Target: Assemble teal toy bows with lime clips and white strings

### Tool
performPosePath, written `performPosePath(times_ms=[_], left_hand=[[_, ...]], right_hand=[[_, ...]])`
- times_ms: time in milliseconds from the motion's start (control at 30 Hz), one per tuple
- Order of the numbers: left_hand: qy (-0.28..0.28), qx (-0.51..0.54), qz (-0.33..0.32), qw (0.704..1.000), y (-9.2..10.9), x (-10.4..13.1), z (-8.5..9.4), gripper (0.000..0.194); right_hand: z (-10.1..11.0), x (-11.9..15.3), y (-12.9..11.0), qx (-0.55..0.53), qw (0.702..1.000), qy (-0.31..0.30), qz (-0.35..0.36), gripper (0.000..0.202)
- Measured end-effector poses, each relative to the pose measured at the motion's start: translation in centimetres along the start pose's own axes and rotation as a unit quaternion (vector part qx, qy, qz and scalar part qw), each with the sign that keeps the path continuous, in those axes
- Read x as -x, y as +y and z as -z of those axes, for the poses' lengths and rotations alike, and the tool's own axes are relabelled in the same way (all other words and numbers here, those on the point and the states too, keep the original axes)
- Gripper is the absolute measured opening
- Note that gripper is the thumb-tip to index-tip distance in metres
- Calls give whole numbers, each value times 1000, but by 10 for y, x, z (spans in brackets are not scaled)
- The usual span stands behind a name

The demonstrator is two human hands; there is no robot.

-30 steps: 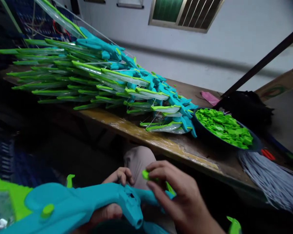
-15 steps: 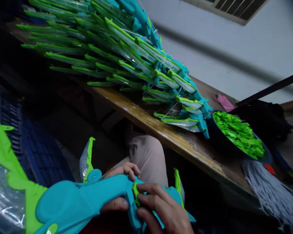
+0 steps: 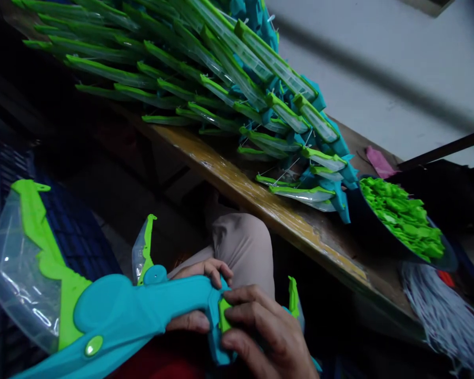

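Note:
A teal plastic toy body (image 3: 142,305) lies across the lower view. Bright green arms with clear fins stick out of it, a large one (image 3: 49,252) at the left and smaller ones beyond. Wrapped round its middle from behind is my left hand (image 3: 209,271), thumb on the near side, fingers on the far side. My right hand (image 3: 266,326) is closed, its fingertips pressing a small green plastic piece (image 3: 224,315) against the body's raised block. The palm side of this hand and the part of the toy behind it are hidden.
Many similar teal-and-green toys (image 3: 205,89), strung with white cord, are stacked on a wooden table (image 3: 237,179). A dark basin (image 3: 450,258) holds green pieces (image 3: 403,218). A bundle of pale cords (image 3: 438,310) hangs over the table edge. Blue crates (image 3: 79,237) stand at lower left.
The view has shifted, so the large clear fin shows more fully. Both hands keep their hold, and the right fingertips still press the green piece against the toy.

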State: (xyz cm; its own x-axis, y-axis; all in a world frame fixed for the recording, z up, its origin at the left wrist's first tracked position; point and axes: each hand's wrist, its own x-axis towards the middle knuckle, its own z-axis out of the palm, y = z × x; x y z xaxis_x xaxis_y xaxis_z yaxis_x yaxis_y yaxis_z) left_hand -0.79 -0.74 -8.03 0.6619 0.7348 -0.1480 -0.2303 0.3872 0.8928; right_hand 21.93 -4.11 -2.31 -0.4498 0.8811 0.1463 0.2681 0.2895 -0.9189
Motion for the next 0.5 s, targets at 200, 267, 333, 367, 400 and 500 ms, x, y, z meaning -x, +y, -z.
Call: performPosePath(times_ms=[200, 267, 333, 367, 400, 500], left_hand=[[-5, 8, -8, 1000, 5, -5, -2, 49], [-7, 3, -8, 1000, 6, -6, -3, 49], [-4, -2, -3, 1000, 6, -5, -3, 49], [-4, -2, -1, 1000, 7, -5, -4, 48], [-6, -1, -1, 1000, 8, -5, -4, 47], [-16, 14, -5, 1000, 9, -6, -4, 43]], right_hand=[[-5, 1, 2, -5, 998, 55, 4, 11], [-6, 2, 2, -3, 998, 60, -5, 9], [-8, 3, 2, -3, 998, 63, -13, 7], [-8, 4, 2, -3, 998, 64, -16, 6], [-8, 6, 3, -3, 998, 65, -16, 6], [-8, 8, 2, -7, 998, 58, -18, 5]])
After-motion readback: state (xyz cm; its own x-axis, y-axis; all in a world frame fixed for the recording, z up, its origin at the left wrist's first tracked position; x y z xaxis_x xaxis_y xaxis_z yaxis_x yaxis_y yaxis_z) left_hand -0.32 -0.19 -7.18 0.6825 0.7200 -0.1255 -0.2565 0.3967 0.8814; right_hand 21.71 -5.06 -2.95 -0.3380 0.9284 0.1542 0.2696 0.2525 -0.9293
